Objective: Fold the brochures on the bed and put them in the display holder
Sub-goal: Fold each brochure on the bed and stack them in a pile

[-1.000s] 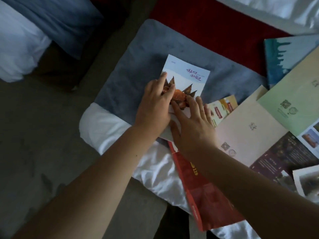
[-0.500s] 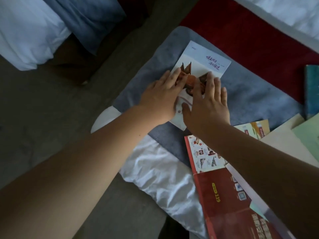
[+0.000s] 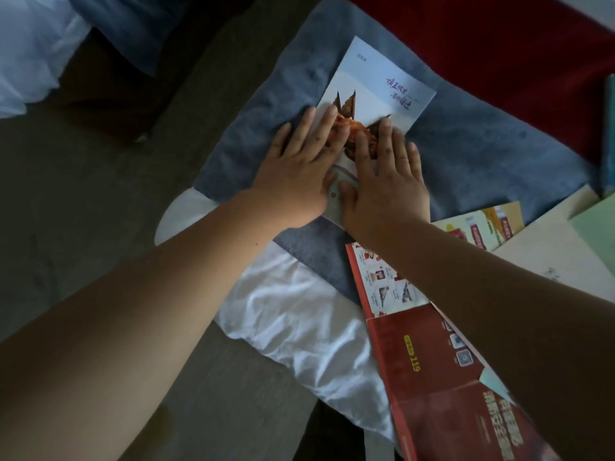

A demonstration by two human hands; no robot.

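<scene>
2 hands, the left hand [image 3: 296, 168] and the right hand [image 3: 386, 181], are pressing flat and uncurled, gripping nothing, on 1 pale blue brochure [image 3: 376, 84] lying beneath both palms on a grey blanket [image 3: 466, 154]. Its fold is probably being creased; no display holder is showing. Right of the right wrist, 4 more are waiting: red brochure [image 3: 442, 371], yellow brochure [image 3: 482, 227], cream brochure [image 3: 545, 257], green brochure [image 3: 595, 227].

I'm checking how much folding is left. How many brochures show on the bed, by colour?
Pale blue brochure, under left hand and right hand: 1
Red brochure, yellow panel likely part of it: 1
Cream brochure: 1
Pale green brochure: 1
Teal brochure, edge only: 1
Total: 5
</scene>
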